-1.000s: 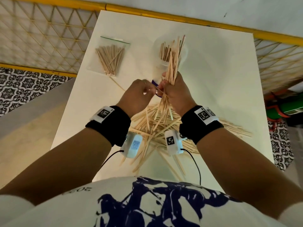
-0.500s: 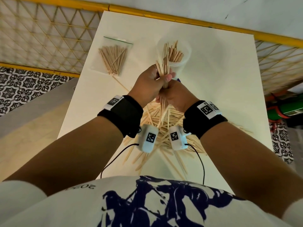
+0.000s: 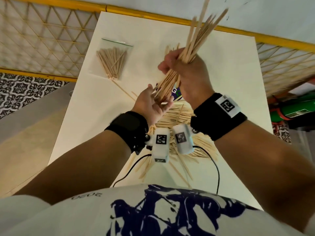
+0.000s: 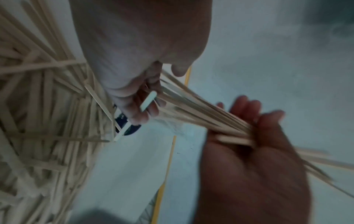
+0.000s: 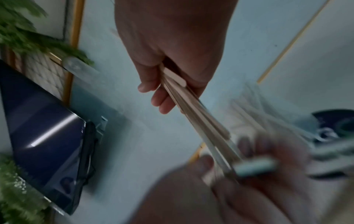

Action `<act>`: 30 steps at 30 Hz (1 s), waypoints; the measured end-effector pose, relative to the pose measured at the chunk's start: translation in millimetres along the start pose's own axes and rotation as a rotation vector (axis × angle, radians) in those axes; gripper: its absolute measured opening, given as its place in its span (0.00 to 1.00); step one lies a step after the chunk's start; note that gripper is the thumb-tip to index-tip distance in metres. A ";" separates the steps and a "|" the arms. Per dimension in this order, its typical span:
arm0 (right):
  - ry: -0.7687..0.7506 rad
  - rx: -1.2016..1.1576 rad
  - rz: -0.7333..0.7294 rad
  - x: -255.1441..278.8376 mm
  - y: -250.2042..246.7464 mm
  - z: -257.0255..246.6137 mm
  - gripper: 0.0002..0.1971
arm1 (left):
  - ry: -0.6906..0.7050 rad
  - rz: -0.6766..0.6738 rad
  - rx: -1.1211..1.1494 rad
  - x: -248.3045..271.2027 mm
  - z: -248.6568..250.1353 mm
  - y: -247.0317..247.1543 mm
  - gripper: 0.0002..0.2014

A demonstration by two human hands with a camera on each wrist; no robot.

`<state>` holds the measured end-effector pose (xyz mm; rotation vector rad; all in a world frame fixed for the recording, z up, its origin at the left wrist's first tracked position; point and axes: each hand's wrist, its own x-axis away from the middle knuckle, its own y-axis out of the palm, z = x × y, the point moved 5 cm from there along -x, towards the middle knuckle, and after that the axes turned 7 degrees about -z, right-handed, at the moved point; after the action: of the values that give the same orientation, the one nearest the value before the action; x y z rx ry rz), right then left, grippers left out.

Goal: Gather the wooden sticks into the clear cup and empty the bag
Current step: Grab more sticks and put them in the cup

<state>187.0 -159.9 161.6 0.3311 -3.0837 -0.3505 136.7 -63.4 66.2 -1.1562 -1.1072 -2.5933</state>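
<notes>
at the bottom of the head view a white shirt with a dark blue print [image 3: 153, 212] fills the frame, and both forearms reach up from it over the pale surface [image 3: 81, 116]. just above the wrist cameras, in the middle of the frame, a loose pile of wooden sticks [image 3: 172, 116] lies spread on the surface. over that pile the left hand [image 3: 151, 106] is turned palm up, its fingers relaxed and apart, touching the lower ends of a bundle of sticks [image 3: 196, 41]. the right hand [image 3: 185, 68], higher and right of centre, is clamped around the middle of that bundle, which slants up toward the upper right, its top ends blurred. the clear cup is almost wholly hidden behind the right hand; only a few stick tips show at centre, so its place cannot be told exactly. farther back, in the upper left, the clear bag [image 3: 113, 60] lies flat on the surface with sticks inside. a yellow-framed lattice [image 3: 42, 40] runs behind.
</notes>
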 end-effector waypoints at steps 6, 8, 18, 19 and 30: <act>0.148 0.190 0.005 15.1 3.5 30.5 0.02 | -0.040 0.024 -0.067 1.2 -2.8 4.8 0.14; 0.106 0.131 0.037 13.3 2.5 24.2 0.03 | -0.088 0.091 -0.036 -0.7 -6.9 -6.9 0.19; 0.101 0.011 0.086 12.5 -0.3 23.2 0.05 | -0.084 0.016 -0.044 -0.2 -8.5 -4.9 0.17; 0.115 0.014 0.064 13.6 2.6 24.6 0.05 | -0.085 -0.037 -0.056 1.8 -8.6 2.2 0.18; 0.221 0.080 0.034 17.9 3.8 33.8 0.02 | -0.063 -0.068 -0.049 -4.5 -2.8 4.0 0.19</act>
<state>167.2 -152.6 129.4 0.2961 -2.8869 -0.1757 139.6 -69.0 64.3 -1.2395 -1.1201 -2.6666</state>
